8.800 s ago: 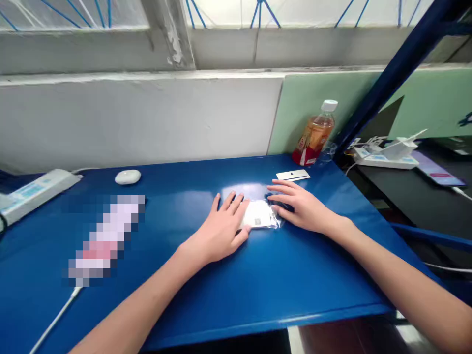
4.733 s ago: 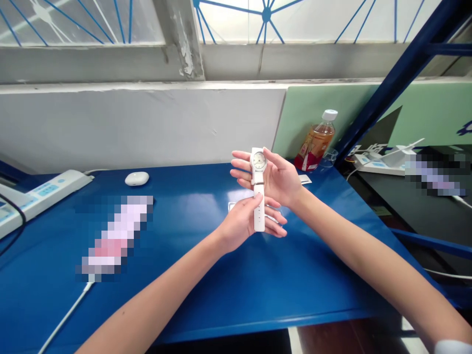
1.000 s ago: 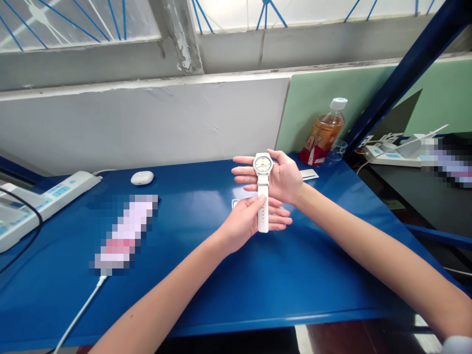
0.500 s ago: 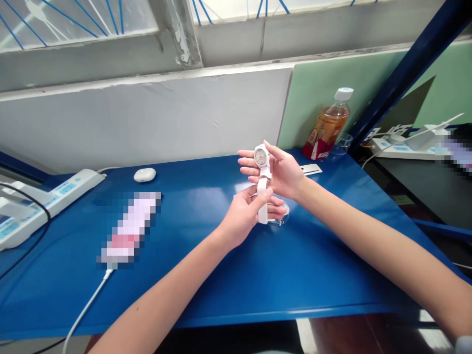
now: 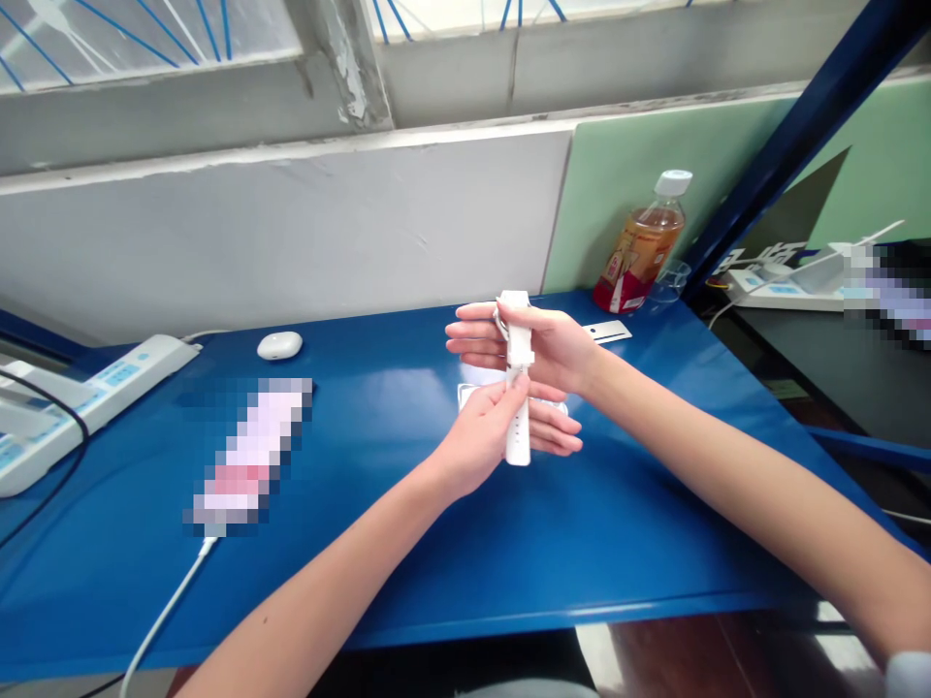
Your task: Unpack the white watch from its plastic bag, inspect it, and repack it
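Note:
A white wristwatch [image 5: 519,334] is held above the blue table, its strap hanging lengthwise and its dial turned out of sight. My left hand [image 5: 476,427] pinches the lower strap between thumb and fingers, and the strap's holed end sticks out below the thumb. Around the upper part of the watch is my right hand [image 5: 557,344], its thumb over the strap and its fingers stretched out behind. Partly hidden behind both hands, a clear item with a white edge [image 5: 465,396] lies on the table; its kind I cannot make out.
On the blue table [image 5: 378,523], a phone with a blurred screen [image 5: 254,451] lies left, its white cable plugged in. Behind it sit a white earbud case [image 5: 279,345] and a power strip [image 5: 138,378]. A drink bottle [image 5: 644,247] and a white card [image 5: 608,332] are at the back right.
The watch has turned over: its dial faced me before, and now the strap side shows. My right thumb has moved onto the strap, while my left hand still pinches the lower end.

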Demonstrator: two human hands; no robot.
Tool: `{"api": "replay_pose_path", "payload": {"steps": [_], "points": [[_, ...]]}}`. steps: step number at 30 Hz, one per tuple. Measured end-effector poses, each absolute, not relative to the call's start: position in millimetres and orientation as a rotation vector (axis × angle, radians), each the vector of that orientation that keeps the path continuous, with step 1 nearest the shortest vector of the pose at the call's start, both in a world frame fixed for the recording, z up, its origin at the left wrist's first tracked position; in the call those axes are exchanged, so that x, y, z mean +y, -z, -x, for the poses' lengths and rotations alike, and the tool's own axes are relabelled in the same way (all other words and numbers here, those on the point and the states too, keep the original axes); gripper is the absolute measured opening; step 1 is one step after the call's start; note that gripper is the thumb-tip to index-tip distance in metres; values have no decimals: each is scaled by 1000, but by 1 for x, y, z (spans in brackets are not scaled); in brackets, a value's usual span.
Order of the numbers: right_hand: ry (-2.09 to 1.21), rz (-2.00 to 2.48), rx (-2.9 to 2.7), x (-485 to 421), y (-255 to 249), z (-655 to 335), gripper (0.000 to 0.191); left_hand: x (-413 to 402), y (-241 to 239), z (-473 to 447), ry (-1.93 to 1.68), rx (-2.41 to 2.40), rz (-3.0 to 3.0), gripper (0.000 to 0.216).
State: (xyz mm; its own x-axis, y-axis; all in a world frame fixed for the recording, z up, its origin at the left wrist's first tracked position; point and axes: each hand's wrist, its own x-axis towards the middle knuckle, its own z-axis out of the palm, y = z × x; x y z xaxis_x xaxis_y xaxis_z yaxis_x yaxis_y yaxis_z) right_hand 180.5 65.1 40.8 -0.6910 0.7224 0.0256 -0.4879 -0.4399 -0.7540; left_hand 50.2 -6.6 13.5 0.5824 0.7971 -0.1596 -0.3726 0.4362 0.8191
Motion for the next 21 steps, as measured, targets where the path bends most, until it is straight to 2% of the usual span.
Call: {"api": "replay_pose_path", "payload": {"steps": [7,16,21], "points": [[-2194,409,-958,68,-45,-185,35,-10,-10,-51,-733,463,-750,24],[-2211,449,-947,72,-40,-186,37,-10,-14,-50,-755,560,-679,21],[-2222,455,-916,73,-41,-185,51,-10,-12,-48,-750,544,-662,20]]}}
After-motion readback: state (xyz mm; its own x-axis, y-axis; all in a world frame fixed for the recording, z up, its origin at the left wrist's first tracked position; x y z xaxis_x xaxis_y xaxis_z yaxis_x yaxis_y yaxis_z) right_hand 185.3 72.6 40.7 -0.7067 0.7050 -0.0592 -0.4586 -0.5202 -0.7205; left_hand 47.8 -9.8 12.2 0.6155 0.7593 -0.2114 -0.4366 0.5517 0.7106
